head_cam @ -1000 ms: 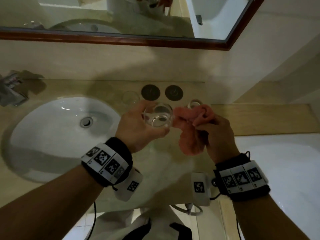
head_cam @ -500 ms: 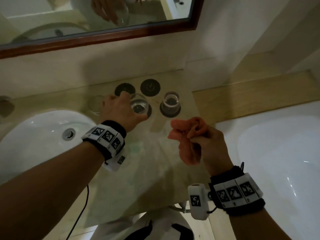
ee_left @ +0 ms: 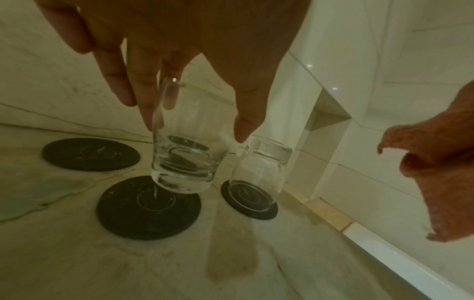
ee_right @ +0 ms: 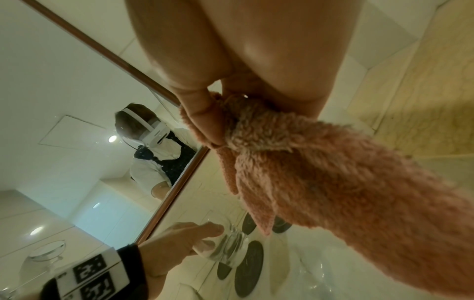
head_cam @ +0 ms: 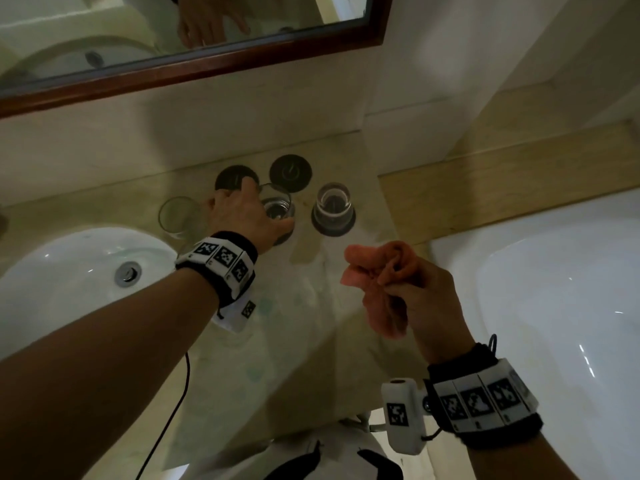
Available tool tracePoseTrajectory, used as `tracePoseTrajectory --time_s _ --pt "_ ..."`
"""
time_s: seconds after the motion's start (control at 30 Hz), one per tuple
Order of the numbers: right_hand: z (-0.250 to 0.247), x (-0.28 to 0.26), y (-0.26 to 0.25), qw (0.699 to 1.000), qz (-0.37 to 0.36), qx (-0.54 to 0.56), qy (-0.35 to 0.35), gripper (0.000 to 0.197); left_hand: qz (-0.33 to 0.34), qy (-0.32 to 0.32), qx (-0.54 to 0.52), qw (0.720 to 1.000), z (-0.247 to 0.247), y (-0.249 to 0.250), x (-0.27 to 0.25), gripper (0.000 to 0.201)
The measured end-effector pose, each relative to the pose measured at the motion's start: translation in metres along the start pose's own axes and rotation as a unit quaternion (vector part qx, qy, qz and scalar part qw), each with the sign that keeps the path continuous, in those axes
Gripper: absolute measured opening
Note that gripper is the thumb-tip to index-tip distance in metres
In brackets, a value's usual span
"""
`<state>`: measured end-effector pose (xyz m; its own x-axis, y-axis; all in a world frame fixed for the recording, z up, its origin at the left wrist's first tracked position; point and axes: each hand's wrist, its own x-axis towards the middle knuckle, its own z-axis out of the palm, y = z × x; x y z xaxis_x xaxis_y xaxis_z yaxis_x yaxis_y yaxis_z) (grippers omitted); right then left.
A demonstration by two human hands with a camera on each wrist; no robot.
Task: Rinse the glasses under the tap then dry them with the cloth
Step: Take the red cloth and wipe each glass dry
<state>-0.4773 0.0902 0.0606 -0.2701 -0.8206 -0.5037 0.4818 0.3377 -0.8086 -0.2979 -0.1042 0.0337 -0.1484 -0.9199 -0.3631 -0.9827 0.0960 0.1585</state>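
Note:
My left hand (head_cam: pixel 270 206) grips a clear glass (head_cam: pixel 277 206) from above, fingers on one side and thumb on the other. In the left wrist view this glass (ee_left: pixel 184 160) is mouth up, slightly tilted, its thick base at the near black coaster (ee_left: pixel 143 209). A second glass (head_cam: pixel 333 204) stands upside down on the coaster to the right. A third glass (head_cam: pixel 178 216) stands beside the sink. My right hand (head_cam: pixel 388 282) holds a bunched pink cloth (head_cam: pixel 375 271) over the counter, apart from the glasses; the thumb (ee_right: pixel 205 121) pinches the cloth (ee_right: pixel 320 172).
Two bare black coasters (head_cam: pixel 290 173) lie by the back wall. A white sink (head_cam: pixel 69 271) is at the left, a white bathtub (head_cam: pixel 554 306) at the right. A wood-framed mirror (head_cam: pixel 207 64) hangs above. A cable dangles below my left wrist.
My left hand carried the glass away from the cloth to the back of the counter and lowered it to the coaster. My right hand kept the cloth and stayed near.

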Motion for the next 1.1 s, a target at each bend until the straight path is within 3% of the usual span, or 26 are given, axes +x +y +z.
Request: tracePoseTrajectory --time_s 0.07,0.13,0.37,0.43,0.53,0.57,0.63,0.7,0.77,0.87,1.0,1.1 --pt "0.002 0.001 -0.002 1.0 -0.011 -0.016 0.01 0.037 0.009 0.002 -0.057 0.998 0.0 -0.001 0.002 0.08" --pt "0.005 0.003 -0.002 1.0 -0.017 -0.022 0.007 0.035 0.002 0.0 -0.183 0.983 -0.001 -0.004 0.004 0.08" --pt "0.01 0.006 -0.001 0.999 -0.005 -0.035 0.005 0.038 -0.038 0.006 -0.487 0.872 -0.005 -0.009 0.017 0.069" --pt "0.01 0.007 0.001 0.999 -0.009 -0.038 0.01 0.038 -0.034 -0.027 -0.554 0.831 -0.008 -0.009 0.02 0.069" --pt "0.011 0.008 0.002 0.999 -0.014 -0.037 0.01 0.036 -0.059 -0.078 -0.647 0.756 -0.013 -0.002 0.021 0.027" --pt "0.011 0.008 0.002 0.999 -0.013 -0.038 0.01 0.035 -0.073 -0.099 -0.667 0.735 -0.015 -0.002 0.021 0.021" --pt "0.011 0.01 0.004 0.999 -0.008 -0.039 0.014 0.038 -0.084 -0.154 -0.672 0.72 -0.019 -0.002 0.021 0.025" --pt "0.011 0.011 0.005 0.999 -0.008 -0.032 0.01 0.038 -0.106 -0.192 -0.67 0.71 -0.019 -0.007 0.023 0.042" --pt "0.013 0.011 0.004 1.0 -0.004 -0.023 0.006 0.038 -0.134 -0.204 -0.66 0.71 -0.02 -0.01 0.024 0.054" --pt "0.015 0.013 0.003 1.0 0.003 -0.014 -0.006 0.039 -0.146 -0.162 -0.622 0.752 -0.019 -0.009 0.024 0.046" --pt "0.015 0.015 0.005 1.0 0.014 -0.022 -0.012 0.039 -0.114 -0.109 -0.508 0.847 -0.016 -0.009 0.032 0.051" --pt "0.015 0.017 0.005 1.0 0.019 -0.015 -0.019 0.038 -0.059 -0.058 -0.345 0.935 -0.02 -0.01 0.035 0.063"
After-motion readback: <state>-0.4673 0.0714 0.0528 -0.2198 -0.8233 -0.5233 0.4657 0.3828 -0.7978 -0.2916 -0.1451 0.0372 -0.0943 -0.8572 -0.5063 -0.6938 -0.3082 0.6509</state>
